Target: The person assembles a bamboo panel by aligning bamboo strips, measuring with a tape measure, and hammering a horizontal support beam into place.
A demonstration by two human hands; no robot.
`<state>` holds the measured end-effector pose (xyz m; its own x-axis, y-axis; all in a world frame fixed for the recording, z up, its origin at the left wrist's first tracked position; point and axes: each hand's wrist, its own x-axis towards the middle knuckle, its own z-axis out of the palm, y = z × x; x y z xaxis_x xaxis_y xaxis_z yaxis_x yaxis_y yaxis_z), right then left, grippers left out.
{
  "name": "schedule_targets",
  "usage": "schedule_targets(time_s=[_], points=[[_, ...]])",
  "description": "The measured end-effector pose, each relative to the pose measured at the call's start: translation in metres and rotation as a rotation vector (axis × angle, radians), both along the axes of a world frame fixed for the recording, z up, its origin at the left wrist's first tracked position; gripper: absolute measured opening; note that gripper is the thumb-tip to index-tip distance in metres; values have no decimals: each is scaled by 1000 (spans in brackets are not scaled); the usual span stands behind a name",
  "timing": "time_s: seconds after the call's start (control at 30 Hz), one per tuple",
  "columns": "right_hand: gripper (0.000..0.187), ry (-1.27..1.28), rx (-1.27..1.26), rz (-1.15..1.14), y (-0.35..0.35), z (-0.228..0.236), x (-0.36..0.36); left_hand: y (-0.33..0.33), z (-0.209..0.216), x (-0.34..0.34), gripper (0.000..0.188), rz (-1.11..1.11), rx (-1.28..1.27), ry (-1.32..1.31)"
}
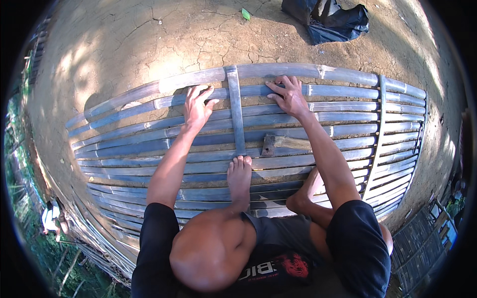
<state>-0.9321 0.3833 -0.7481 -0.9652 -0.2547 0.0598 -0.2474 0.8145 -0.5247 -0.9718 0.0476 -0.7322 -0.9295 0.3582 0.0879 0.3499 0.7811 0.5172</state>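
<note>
A panel of long split bamboo slats [124, 149] lies flat on cracked dry ground. My left hand [198, 106] presses on a slat just left of the middle cross slat [235, 109], fingers spread. To the right of that cross slat, my right hand [288, 95] rests with its fingers curled over a slat near the far edge. A hammer [285, 143] with a wooden handle lies on the slats between my arms. One bare foot [240, 176] stands on the panel, toes at the cross slat's near end; the other foot [308, 191] is tucked to the right.
A second cross slat [378, 129] runs over the panel's right end. A dark plastic bag [330, 20] and a small green scrap [246, 14] lie on the ground beyond. More bamboo panels lie at lower right [422, 243] and lower left. A person stands at far left [52, 218].
</note>
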Motion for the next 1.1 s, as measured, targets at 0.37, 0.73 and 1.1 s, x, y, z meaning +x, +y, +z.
schedule_targets(time_s=[0.37,0.73,1.1], points=[[38,56,-7,6,3,0,-2,-6,14,-51,105,-87,-285,-122],[38,36,-5,-1,2,1,-1,-2,13,-44,128,-64,-383,-182],[39,33,-13,12,4,1,-2,-4,3,-39,124,-49,-341,-96]])
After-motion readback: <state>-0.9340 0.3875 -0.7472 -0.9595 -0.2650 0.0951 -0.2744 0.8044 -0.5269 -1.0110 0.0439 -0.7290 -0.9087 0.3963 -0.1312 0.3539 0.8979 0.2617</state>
